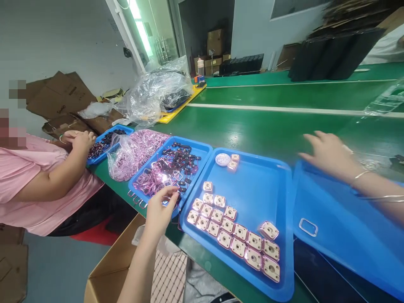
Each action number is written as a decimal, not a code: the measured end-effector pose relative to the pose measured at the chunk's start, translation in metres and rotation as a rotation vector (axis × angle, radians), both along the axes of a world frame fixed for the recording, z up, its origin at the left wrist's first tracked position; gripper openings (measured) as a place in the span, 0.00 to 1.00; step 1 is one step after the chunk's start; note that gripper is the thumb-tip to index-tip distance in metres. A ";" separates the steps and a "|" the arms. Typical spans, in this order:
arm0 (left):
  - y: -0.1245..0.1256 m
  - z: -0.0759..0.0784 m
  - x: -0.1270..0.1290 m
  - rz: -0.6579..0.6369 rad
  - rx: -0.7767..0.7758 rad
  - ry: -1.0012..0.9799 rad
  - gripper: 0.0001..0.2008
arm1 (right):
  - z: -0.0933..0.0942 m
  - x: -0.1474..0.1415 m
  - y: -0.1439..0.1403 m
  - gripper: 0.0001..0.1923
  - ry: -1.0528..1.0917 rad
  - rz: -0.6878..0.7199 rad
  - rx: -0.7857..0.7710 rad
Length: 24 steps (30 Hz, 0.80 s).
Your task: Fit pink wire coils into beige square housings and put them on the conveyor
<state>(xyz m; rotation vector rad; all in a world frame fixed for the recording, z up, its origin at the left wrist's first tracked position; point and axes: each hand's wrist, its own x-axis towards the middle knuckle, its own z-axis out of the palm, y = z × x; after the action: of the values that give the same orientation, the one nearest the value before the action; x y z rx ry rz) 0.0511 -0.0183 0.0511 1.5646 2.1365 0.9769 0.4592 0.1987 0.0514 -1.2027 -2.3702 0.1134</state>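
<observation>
My left hand (160, 207) is at the near edge of a blue tray (202, 152) holding dark small parts with thin wires (179, 158) and a heap of pink frames (148, 183). Its thumb and forefinger are pinched; what they hold, if anything, I cannot make out. Over the far edge of the right blue tray (334, 248) is my right hand (331, 155), slightly blurred, fingers spread and holding nothing. A single pale rectangular frame (308, 227) lies in that tray. Between my hands, a middle blue tray (252, 181) holds rows of cream blocks with pink rims (227, 225).
A small white oval dish (222, 159) sits at the middle tray's far end. To the left, a co-worker's hands (80, 139) are over another blue tray (128, 129). A plastic bag of pink frames (126, 158) and clear plastic wrap (154, 92) lie on the green table (240, 126).
</observation>
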 end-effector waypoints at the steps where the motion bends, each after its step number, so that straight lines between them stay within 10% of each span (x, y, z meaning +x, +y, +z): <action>1: 0.008 -0.002 -0.007 0.031 -0.006 0.068 0.12 | -0.005 -0.021 -0.004 0.20 0.005 -0.025 0.029; 9: 0.073 -0.017 -0.024 0.052 -0.191 0.521 0.13 | -0.031 -0.150 -0.048 0.12 -0.048 0.173 -0.108; 24: 0.126 -0.014 -0.054 -0.053 -0.206 0.473 0.15 | 0.007 -0.100 -0.102 0.16 0.545 0.110 -0.595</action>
<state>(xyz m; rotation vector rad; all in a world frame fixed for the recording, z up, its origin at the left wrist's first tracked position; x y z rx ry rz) -0.0025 0.1079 0.0372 1.8726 2.3847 0.3726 0.3594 0.0963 0.0582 -1.0916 -1.9533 1.0979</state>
